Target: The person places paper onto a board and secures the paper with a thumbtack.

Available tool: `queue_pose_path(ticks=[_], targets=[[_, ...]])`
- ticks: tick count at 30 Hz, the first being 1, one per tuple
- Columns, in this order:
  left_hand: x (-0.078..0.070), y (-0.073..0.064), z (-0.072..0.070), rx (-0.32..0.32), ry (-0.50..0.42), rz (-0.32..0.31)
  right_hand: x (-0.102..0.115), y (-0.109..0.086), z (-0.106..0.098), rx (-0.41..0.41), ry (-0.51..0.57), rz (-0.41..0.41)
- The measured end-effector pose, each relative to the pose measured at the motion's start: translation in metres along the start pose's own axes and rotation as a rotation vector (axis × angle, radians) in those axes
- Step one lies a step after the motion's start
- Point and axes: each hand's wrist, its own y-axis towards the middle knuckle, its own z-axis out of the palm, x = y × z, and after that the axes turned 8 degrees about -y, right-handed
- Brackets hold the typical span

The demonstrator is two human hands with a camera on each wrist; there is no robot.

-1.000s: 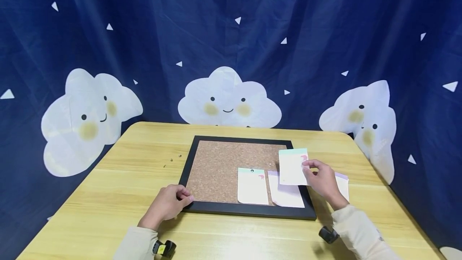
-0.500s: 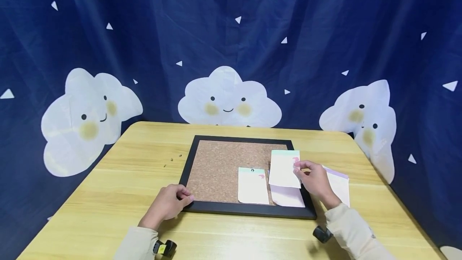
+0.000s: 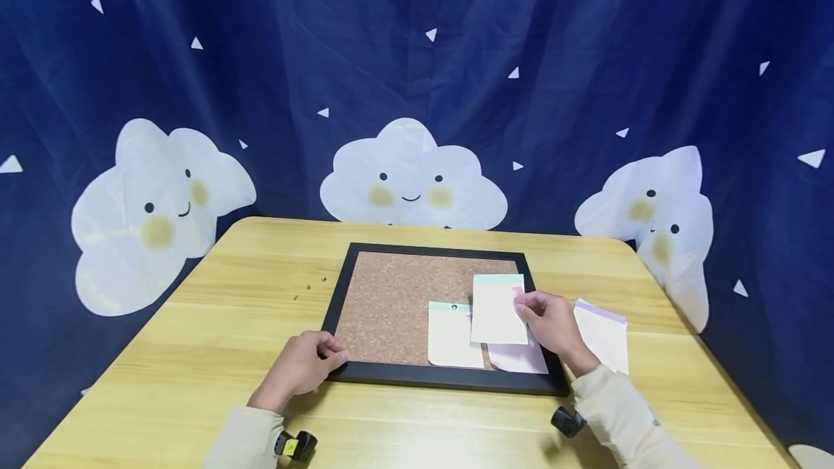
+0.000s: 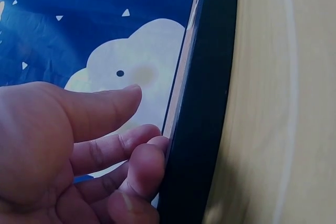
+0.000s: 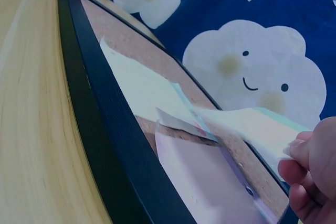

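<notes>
In the head view my right hand (image 3: 549, 320) pinches the right edge of a white note sheet (image 3: 496, 310) with a green top strip, holding it above the framed corkboard (image 3: 397, 295). Beneath it lie a green-topped note (image 3: 452, 339), fixed with a pushpin (image 3: 454, 307), and a purple-topped note (image 5: 205, 177), whose pin (image 5: 249, 189) shows in the right wrist view. My left hand (image 3: 306, 364) rests at the board's near left corner. Its loosely bent fingers touch the black frame (image 4: 202, 108) in the left wrist view, the thumb standing apart.
Several small pushpins (image 3: 308, 286) lie on the wooden table (image 3: 228, 310) left of the board. More note paper with a purple strip (image 3: 602, 339) lies right of the board, partly behind the right forearm. A dark blue curtain (image 3: 404, 56) hangs behind.
My right hand has carried the note sheet leftward and slightly down over the board, uncovering more of the purple-striped paper at the right. The left hand has stayed at the corner.
</notes>
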Motion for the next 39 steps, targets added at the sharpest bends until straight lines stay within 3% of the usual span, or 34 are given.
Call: queue_pose_path(ticks=[19,39], targets=[[0.000,-0.004,0.000,-0.006,-0.032,-0.008,0.016,0.002,0.021,0.040,0.101,-0.055],[0.001,-0.002,0.000,-0.004,-0.027,-0.009,0.028,0.003,0.040,0.087,0.086,-0.065]])
